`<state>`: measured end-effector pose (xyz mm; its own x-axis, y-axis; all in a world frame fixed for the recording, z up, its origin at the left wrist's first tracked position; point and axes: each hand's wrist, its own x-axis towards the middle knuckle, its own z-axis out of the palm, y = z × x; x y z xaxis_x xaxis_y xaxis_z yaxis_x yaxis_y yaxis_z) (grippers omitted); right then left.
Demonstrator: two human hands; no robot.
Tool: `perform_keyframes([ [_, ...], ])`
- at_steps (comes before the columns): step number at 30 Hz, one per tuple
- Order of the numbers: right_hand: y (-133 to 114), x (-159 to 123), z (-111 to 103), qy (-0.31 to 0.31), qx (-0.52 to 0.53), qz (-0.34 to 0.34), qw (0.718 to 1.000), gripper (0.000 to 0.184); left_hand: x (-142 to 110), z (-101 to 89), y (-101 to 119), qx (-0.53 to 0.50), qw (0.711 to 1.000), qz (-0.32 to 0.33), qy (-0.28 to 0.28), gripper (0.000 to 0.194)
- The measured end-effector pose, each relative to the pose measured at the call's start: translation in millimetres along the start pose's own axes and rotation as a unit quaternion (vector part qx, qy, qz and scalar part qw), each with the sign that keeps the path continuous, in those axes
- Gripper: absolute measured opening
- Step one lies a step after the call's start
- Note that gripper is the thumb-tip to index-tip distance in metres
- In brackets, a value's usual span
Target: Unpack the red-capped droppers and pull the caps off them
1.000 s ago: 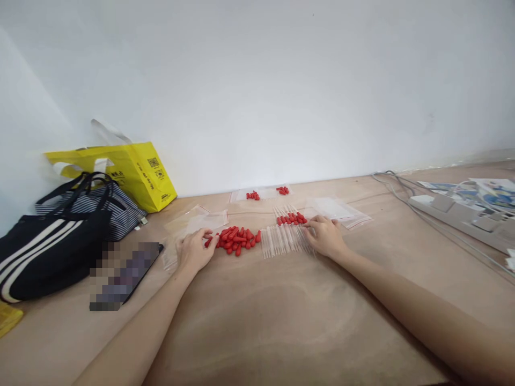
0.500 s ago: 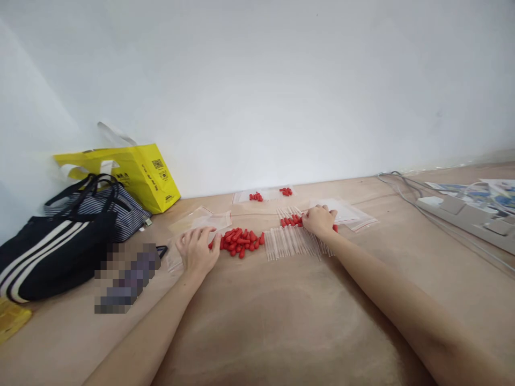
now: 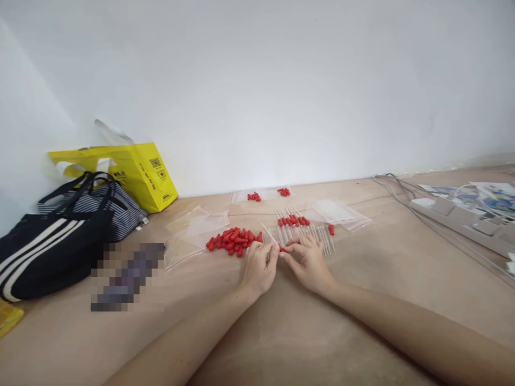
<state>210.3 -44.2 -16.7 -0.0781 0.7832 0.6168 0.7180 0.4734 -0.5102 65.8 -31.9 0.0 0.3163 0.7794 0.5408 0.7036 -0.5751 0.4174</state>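
Note:
My left hand (image 3: 259, 265) is closed on a thin clear dropper tube (image 3: 264, 229), whose tip points up and to the left. Between the fingertips of my right hand (image 3: 308, 262) is a red rubber bulb (image 3: 282, 249), held at the lower end of that tube; whether the two are joined I cannot tell. Just beyond my hands lies a row of clear tubes (image 3: 328, 241). A heap of loose red bulbs (image 3: 231, 238) sits to the left. Behind the row, several droppers with red bulbs (image 3: 293, 220) lie side by side.
A single red bulb (image 3: 331, 229) lies right of the tubes. Clear zip bags (image 3: 341, 215) lie behind, and one by the wall holds red-bulbed droppers (image 3: 254, 197). Bags (image 3: 156, 182) stand left; a power strip (image 3: 450, 214) with cables lies right.
Both hands have come together in front of the tubes. My left hand left the side of the bulb heap and now holds a tube. My right hand came back from the capped droppers.

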Motion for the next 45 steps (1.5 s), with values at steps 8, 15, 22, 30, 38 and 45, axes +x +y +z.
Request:
perform_keyframes([
  [8, 3.4, -4.5, -9.3, 0.031, -0.086, -0.122, 0.988, 0.014, 2.0, -5.1, -15.7, 0.036, 0.999, -0.004, 0.019, 0.019],
  [15, 34.9, -4.3, -31.6, 0.097, -0.204, -0.228, 0.947, 0.036, -3.8, -17.9, -34.4, 0.179, 0.967, 0.176, 0.032, 0.015],
  [22, 29.2, 3.2, -12.6, 0.016, -0.198, -0.287, 0.937, 0.029, -2.3, -8.4, -23.9, 0.189, 0.940, 0.275, 0.069, 0.011],
  [30, 31.0, 3.8, -8.9, 0.019, -0.144, -0.323, 0.935, 0.022, -3.6, -8.7, -24.8, 0.166, 0.948, 0.266, 0.063, 0.013],
  [38, 27.6, 4.8, -9.7, 0.031, -0.108, -0.328, 0.938, 0.013, -4.6, -7.8, -27.1, 0.141, 0.949, 0.277, 0.046, 0.016],
  [45, 24.5, 3.5, -13.9, -0.003, -0.080, -0.338, 0.938, 0.016, -6.9, -14.5, -27.5, 0.162, 0.940, 0.297, 0.038, 0.019],
])
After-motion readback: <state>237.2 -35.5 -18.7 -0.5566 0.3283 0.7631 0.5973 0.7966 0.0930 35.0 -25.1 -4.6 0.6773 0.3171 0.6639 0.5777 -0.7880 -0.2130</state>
